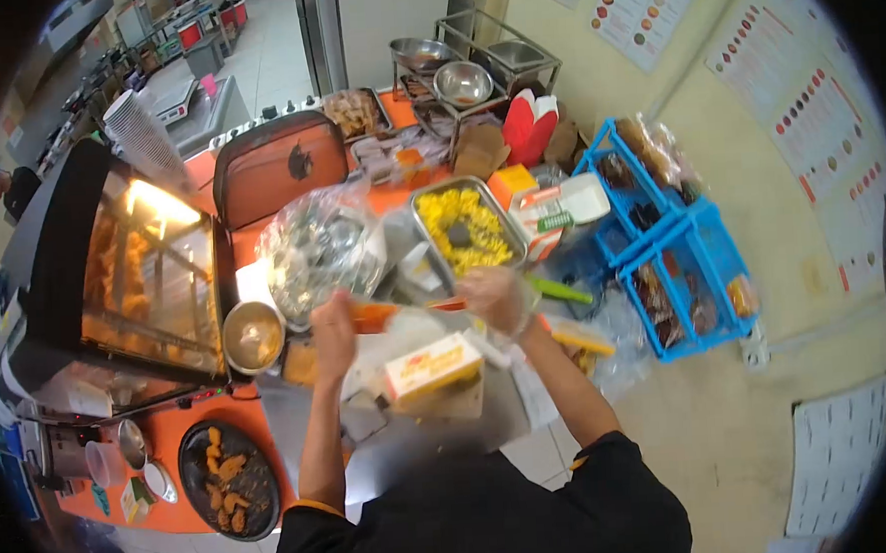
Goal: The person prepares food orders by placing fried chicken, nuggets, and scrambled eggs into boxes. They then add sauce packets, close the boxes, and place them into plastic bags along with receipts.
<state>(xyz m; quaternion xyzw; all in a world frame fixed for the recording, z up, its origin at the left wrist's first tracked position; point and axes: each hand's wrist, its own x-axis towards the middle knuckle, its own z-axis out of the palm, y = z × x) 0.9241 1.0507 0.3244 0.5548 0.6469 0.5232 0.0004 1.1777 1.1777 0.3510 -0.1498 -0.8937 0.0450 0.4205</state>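
Note:
Both hands are raised over the counter, just in front of a steel tray of yellow food (441, 208). My left hand (334, 334) is closed on one end of an orange item (372, 317), which looks like a flat strip or carton piece; its exact kind is unclear. My right hand (492, 299), in what seems a clear glove, has its fingers closed at the item's other end. Below them a white and yellow box (434, 367) lies on a board (466, 400). A bright green handle (561, 289) shows right of my right hand.
On the left stands a lit glass food warmer (148, 282), with a metal bowl (254, 337) beside it. A black oval plate of fried pieces (228, 480) is nearer. Plastic-wrapped items (323, 245) lie behind my left hand. Blue baskets (708, 263) stand right. A person (20, 190) is far left.

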